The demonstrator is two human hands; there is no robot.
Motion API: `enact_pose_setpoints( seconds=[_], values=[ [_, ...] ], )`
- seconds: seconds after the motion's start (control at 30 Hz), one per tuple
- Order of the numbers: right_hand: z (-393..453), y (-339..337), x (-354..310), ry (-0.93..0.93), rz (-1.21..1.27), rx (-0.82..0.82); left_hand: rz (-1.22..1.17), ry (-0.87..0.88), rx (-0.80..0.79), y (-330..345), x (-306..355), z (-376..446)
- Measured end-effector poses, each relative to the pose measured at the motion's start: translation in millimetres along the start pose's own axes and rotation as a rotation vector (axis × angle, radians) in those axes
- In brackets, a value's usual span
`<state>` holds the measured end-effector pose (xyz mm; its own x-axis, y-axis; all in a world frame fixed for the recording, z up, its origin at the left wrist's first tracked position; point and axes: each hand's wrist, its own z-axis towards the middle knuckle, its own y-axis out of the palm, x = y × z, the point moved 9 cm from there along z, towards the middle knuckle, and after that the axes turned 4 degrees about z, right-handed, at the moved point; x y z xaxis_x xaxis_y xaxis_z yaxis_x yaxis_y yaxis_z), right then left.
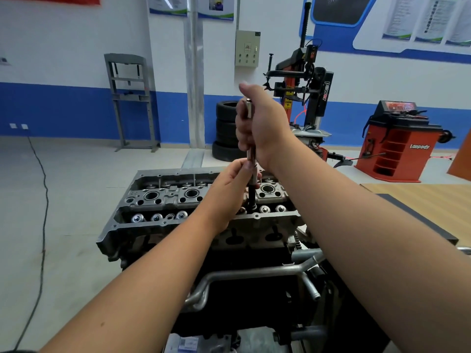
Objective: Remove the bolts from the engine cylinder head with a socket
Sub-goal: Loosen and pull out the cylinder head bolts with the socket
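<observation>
Both bare forearms reach forward from the bottom edge toward the engine cylinder head (163, 200), which sits on a dark engine block in the middle of the workshop floor. On the far left, a black cable (44, 200) runs over the grey floor, and a grey steel frame (130, 98) stands at the blue and white wall. The cylinder head is a grey metal casting with round openings along its top and shiny valve caps in a row at the near side. The left hand (229, 184) is low, and its grip pinches the lower part of the socket wrench (251, 154) just above the head. The right hand (262, 123) is higher, and its grip is clenched round the upper chrome handle, the thumb pointing up. The tool stands almost upright, and its dark socket end goes down into the head toward the right end. If a bolt is under it, I cannot tell. Behind the hands stands a stack of tyres (225, 128), then a black and red tyre machine (305, 98), and at the right a red wheel balancer (397, 143).
</observation>
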<state>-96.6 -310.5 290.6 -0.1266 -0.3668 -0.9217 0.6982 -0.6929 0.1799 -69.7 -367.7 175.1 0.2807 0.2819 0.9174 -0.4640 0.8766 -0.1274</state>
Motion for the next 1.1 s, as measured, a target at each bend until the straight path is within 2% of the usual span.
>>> enact_pose_setpoints(
  seconds=[0.07, 0.17, 0.27, 0.37, 0.43, 0.5, 0.6, 0.67, 0.77, 0.87, 0.93, 1.03, 1.1],
  values=[
    [0.3, 0.4, 0.3, 0.023, 0.015, -0.079, -0.01, -0.018, -0.027, 1.4, -1.3, -0.5],
    [-1.6, -5.1, -0.8, -0.019, 0.051, -0.063, 0.025, 0.003, -0.032, 1.7, 0.6, -0.8],
    [-4.5, -10.1, -4.9, -0.105, 0.061, 0.086, 0.02, 0.017, 0.025, -1.5, 2.9, -0.2],
    [-7.8, -20.4, -11.8, -0.179, -0.069, 0.302, 0.047, 0.012, 0.079, -3.1, 3.9, -0.2],
    [-8.5, -19.5, -10.2, -0.175, -0.074, 0.34, 0.046, 0.021, 0.066, -2.2, 6.1, -1.3],
    [-6.3, -15.9, -9.3, -0.158, -0.061, 0.281, 0.023, 0.017, 0.014, 0.1, 5.7, -1.8],
    [-0.2, -8.3, -6.0, -0.041, 0.001, 0.015, -0.004, -0.003, -0.04, 1.7, 2.4, -2.2],
    [0.6, -14.3, -5.4, 0.019, 0.069, -0.058, 0.014, -0.005, -0.068, 4.9, 1.2, -2.2],
    [-0.5, -25.2, -3.8, 0.028, 0.081, 0.022, 0.033, 0.014, -0.051, 5.4, 0.7, 0.0],
    [-4.9, -25.6, -1.4, -0.019, -0.132, 0.202, 0.011, 0.02, 0.012, 0.1, -0.5, 2.6],
    [-9.4, -22.0, -0.9, -0.076, -0.151, 0.281, 0.019, 0.024, 0.049, -3.0, 0.4, 1.6],
    [-9.8, -19.2, -1.4, -0.117, -0.062, 0.266, 0.012, 0.026, 0.021, -2.0, 2.3, -0.4],
    [-3.8, -13.2, 2.1, -0.035, -0.019, 0.121, -0.003, 0.023, -0.018, 0.2, 1.6, -1.2]
  ],
)
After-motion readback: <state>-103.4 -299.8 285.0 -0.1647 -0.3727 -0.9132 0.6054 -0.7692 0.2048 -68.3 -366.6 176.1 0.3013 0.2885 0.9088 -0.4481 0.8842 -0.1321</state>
